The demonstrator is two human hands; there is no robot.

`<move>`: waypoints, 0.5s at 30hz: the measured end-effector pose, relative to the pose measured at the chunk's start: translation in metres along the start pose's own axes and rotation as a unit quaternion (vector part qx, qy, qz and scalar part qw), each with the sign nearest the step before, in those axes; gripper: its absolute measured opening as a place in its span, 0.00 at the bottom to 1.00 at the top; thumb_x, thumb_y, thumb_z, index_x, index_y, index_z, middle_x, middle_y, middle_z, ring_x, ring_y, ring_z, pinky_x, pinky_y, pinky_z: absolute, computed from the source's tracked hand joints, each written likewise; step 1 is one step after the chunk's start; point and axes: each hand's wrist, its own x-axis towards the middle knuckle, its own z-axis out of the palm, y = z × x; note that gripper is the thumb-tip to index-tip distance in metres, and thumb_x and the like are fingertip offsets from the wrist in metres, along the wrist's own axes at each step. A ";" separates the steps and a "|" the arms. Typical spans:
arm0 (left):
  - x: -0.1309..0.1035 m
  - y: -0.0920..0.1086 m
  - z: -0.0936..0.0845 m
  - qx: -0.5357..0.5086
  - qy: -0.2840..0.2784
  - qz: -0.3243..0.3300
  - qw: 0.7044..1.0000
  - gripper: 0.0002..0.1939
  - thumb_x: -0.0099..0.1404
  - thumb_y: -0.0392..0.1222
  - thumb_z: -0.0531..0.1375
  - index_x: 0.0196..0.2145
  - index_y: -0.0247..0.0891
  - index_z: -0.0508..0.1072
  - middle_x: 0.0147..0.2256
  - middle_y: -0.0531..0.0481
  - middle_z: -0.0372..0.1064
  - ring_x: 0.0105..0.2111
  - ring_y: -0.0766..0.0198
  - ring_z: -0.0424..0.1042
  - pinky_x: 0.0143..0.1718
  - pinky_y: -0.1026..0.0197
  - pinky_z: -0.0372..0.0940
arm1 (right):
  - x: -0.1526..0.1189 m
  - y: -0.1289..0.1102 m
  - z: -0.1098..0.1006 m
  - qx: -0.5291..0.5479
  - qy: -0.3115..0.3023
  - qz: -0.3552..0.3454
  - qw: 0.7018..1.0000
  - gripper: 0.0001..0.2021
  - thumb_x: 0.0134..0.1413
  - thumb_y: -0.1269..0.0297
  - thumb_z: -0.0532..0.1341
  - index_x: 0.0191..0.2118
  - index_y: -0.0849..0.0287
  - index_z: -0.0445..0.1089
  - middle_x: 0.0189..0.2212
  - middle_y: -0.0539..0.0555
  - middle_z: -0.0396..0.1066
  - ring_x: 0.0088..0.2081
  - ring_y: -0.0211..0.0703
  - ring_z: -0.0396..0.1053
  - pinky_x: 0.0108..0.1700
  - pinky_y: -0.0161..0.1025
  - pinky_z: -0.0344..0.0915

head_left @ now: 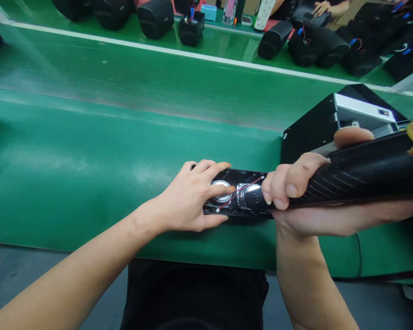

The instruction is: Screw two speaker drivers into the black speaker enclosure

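Lying flat on the green desk (89, 192), near its front edge: a black speaker panel (239, 176), long axis left to right, its open back facing up. Set into it side by side, two round silvery drivers (221, 185), with thin red wires (251, 183) looping across them. Pressed down on the panel's left end, the left hand (192, 197), palm down, fingers spread over the left driver, thumb along the near edge. Immediately right of it, touching the panel's right end, the right hand (296, 192), curled tight around a black ribbed power screwdriver (358, 176) pointing leftward, tip hidden behind the fingers, somewhere over the right driver. Hard plastic housing, glossy metal cones, matte rubbery mat. Further right, just behind the tool, a black box (313, 128) with a silver top. Far across the belt, black speaker shells (154, 18) and another person's hand (321, 8).
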 end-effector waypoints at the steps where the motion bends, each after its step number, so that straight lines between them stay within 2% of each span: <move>1: 0.000 0.000 0.000 -0.001 0.000 -0.001 1.000 0.27 0.64 0.55 0.67 0.59 0.51 0.75 0.72 0.43 0.56 0.66 0.42 0.61 0.59 0.36 0.60 | 0.000 0.000 0.000 -0.002 0.003 -0.002 1.000 0.23 0.42 0.41 0.77 0.41 0.47 0.79 0.15 0.44 0.70 0.10 0.39 0.59 0.11 0.35 0.58; 9: 0.001 -0.001 0.000 -0.004 0.001 -0.002 1.000 0.27 0.64 0.55 0.67 0.60 0.51 0.75 0.72 0.42 0.56 0.66 0.41 0.61 0.59 0.36 0.60 | -0.003 -0.001 -0.005 -0.002 -0.014 -0.004 1.000 0.21 0.45 0.41 0.75 0.43 0.45 0.80 0.17 0.45 0.70 0.11 0.39 0.60 0.12 0.36 0.60; 15: 0.000 -0.001 0.000 -0.006 -0.001 -0.001 1.000 0.28 0.64 0.56 0.67 0.60 0.51 0.75 0.72 0.41 0.57 0.66 0.42 0.61 0.59 0.36 0.61 | -0.004 0.000 -0.009 -0.016 -0.028 -0.027 0.999 0.21 0.52 0.40 0.71 0.47 0.45 0.80 0.18 0.46 0.70 0.12 0.39 0.61 0.13 0.37 0.62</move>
